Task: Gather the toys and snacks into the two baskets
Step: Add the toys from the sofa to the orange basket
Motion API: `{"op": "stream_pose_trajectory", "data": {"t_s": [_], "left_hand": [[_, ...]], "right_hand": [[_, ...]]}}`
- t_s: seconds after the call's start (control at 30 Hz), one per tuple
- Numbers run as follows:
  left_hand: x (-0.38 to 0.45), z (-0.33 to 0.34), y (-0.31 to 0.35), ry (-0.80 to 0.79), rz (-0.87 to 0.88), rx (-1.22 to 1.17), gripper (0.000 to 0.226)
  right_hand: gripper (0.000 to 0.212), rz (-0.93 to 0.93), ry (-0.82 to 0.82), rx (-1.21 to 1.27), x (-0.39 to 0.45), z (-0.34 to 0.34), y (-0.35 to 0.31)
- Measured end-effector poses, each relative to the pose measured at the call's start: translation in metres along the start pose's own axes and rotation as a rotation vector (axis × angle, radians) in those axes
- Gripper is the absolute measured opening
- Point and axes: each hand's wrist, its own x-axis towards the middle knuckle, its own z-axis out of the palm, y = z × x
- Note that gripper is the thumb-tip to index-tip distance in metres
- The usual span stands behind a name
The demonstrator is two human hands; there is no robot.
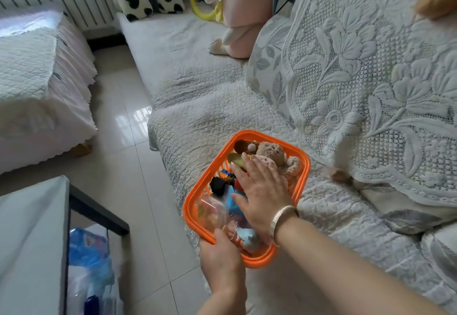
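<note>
Orange basket (305, 166): sitting at the front edge of the quilted sofa seat (197, 107), its near corner hanging just over the edge.
Left hand (221, 259): gripping the basket's near rim, fingers curling over the rim into the basket, thumb side outside.
Right hand (263, 191): lying flat over the contents with fingers straight and spread, holding nothing; fingertips are reaching the teddy bear.
Teddy bear (272, 152): lying in the basket's far end, partly under the right fingers.
Other contents: a clear plastic container (212, 212), a black block (217, 184) and a light blue soft toy (248, 238) are crowding the near half, beside and beneath the palm.
Wrist: wearing a silver bangle (282, 218).
</note>
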Motion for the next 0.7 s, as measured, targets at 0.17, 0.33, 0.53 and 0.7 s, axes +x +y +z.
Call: {"op": "stream_pose_trajectory", "data": {"t_s": [0.17, 0.33, 0.53, 0.7], "left_hand": [[-0.006, 0.004, 0.013, 0.0, 0.0, 0.015, 0.024], [-0.008, 0.017, 0.008, 0.015, 0.019, 0.03, 0.022], [-0.005, 0.05, -0.016, 0.0, 0.038, 0.035, 0.033], [0.003, 0.085, -0.032, 0.032, 0.054, 0.046, 0.046]], "right_hand": [[0.072, -0.017, 0.126, 0.109, 0.0, -0.008, 0.015], [0.065, 0.076, 0.341, 0.225, -0.001, -0.005, 0.054], [0.055, 0.377, 0.613, 0.326, -0.005, 0.019, 0.131], [0.048, 0.551, 0.458, 0.214, -0.015, 0.065, 0.201]]}}
